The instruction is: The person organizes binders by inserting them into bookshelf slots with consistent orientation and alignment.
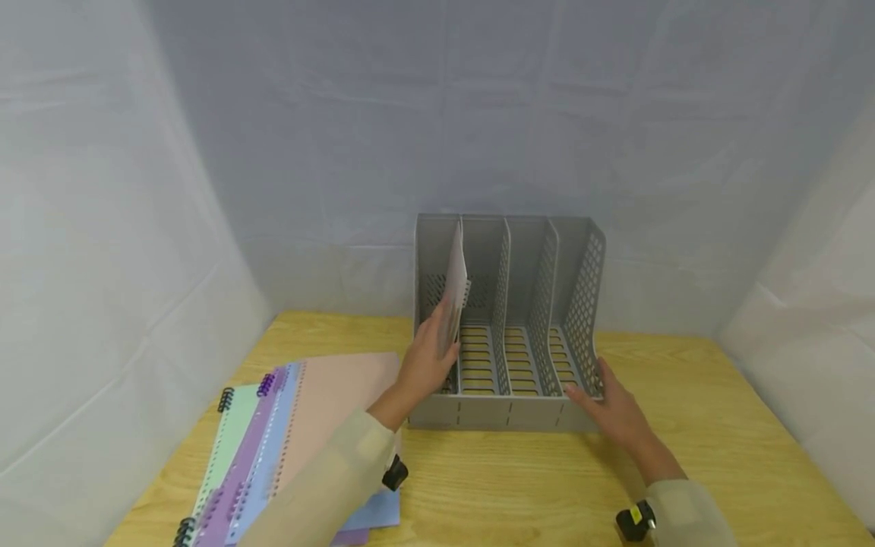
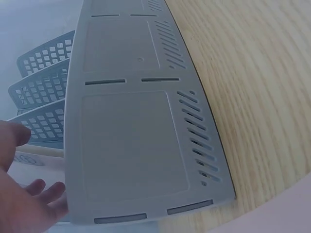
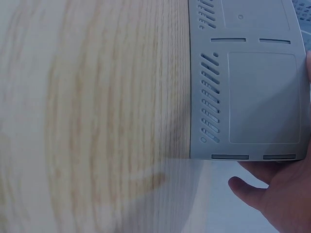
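A grey file rack [image 1: 485, 412] with several upright compartments stands on the table, its low front edge toward me. My left hand [image 1: 425, 357] pinches a thin, pale spiral notebook [image 1: 456, 273], thumb on its right face. The notebook stands on edge at the leftmost compartment, beside the first divider. In the left wrist view the notebook [image 2: 36, 162] shows between thumb and fingers, behind the rack's front wall [image 2: 131, 141]. My right hand [image 1: 620, 414] grips the rack's front right corner, thumb over the front rim and fingers along the outer side wall.
On the left of the table [image 1: 492, 486] lies a fanned stack of spiral notebooks: a peach one [image 1: 342, 395] on top, then blue [image 1: 263, 448], purple [image 1: 235, 471] and green [image 1: 229, 425]. White sheeting [image 1: 342, 152] hangs behind the rack and on both sides.
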A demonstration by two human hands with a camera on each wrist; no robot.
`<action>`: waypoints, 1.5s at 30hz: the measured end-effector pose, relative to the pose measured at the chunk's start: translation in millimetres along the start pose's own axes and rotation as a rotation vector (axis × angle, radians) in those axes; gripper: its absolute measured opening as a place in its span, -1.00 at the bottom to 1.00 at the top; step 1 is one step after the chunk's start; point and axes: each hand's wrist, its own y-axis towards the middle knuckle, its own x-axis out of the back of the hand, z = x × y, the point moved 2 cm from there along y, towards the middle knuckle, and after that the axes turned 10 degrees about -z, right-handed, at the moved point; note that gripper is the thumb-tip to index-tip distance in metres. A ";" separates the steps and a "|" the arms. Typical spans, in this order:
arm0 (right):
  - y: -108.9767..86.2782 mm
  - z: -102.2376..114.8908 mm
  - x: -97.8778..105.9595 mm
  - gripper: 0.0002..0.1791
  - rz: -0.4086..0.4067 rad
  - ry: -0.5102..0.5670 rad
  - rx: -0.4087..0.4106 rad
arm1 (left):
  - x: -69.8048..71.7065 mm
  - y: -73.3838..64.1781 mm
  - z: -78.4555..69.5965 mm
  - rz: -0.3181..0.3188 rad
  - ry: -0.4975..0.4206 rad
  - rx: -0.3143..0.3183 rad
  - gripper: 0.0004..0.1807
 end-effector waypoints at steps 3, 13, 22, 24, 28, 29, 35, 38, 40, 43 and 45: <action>0.1 -0.3 -0.9 0.09 -0.002 0.000 0.004 | 4.7 -3.2 1.3 -0.001 -0.036 0.042 -0.18; 0.8 0.2 -3.3 0.08 0.008 0.008 0.003 | 29.0 -15.1 6.0 0.000 0.002 0.026 -0.38; 2.6 -2.2 -2.3 0.07 0.009 -0.001 0.012 | 42.3 -21.1 7.2 -0.020 0.034 -0.065 -0.44; 2.6 -2.5 -2.0 0.07 0.013 0.002 0.007 | 44.4 -21.8 6.9 -0.023 0.038 -0.078 -0.45; 0.4 -1.5 -0.5 0.09 0.020 -0.002 -0.009 | 49.1 -23.8 7.4 -0.013 0.043 -0.083 -0.46; -0.4 -0.7 0.1 0.10 0.020 -0.003 -0.011 | 50.7 -24.3 7.6 -0.014 0.040 -0.084 -0.47; -1.8 2.5 5.6 0.10 0.012 -0.040 0.027 | 59.0 -24.3 11.3 -0.014 0.050 -0.061 -0.52; -0.8 4.2 7.0 0.10 0.020 -0.047 0.055 | 61.3 -23.3 14.4 -0.012 0.057 -0.057 -0.54; -0.3 5.5 7.2 0.10 0.033 -0.043 0.066 | 62.7 -23.8 16.3 -0.008 0.053 -0.054 -0.54; 0.2 7.1 6.6 0.09 0.052 -0.039 0.067 | 65.5 -25.5 18.9 0.001 0.047 -0.050 -0.55; 0.6 8.0 6.2 0.09 0.059 -0.045 0.068 | 68.2 -25.9 20.8 0.004 0.051 -0.043 -0.55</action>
